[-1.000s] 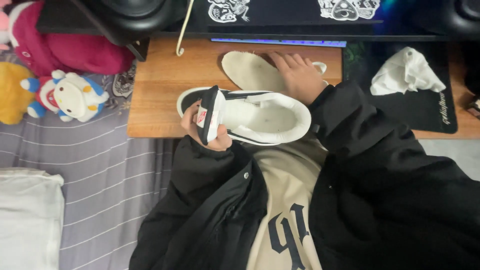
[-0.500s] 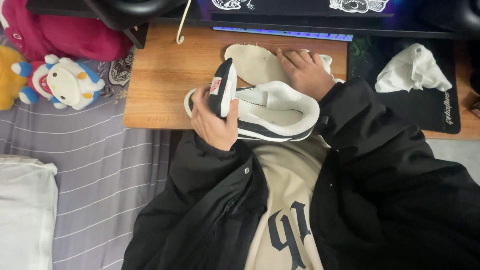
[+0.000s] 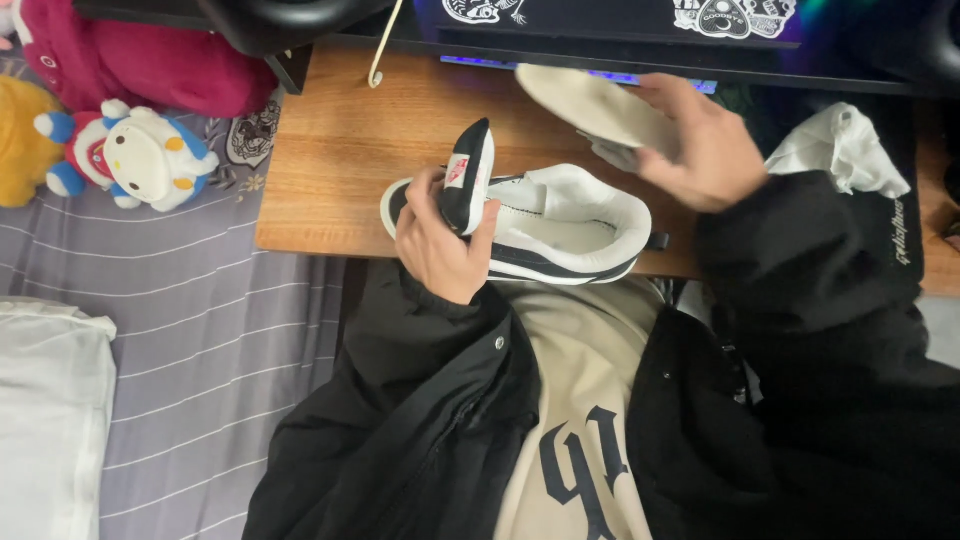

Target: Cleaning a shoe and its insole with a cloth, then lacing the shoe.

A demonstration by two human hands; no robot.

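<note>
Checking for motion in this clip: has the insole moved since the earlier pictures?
Yes. The insole, earlier flat on the wooden desk beside the shoe, is now lifted in the right hand, up and rightward toward the desk's back edge.

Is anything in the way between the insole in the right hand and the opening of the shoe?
Nothing visible. The right hand holds the insole above the desk, just beyond the shoe. The left hand pulls the tongue up, leaving the opening clear.
</note>
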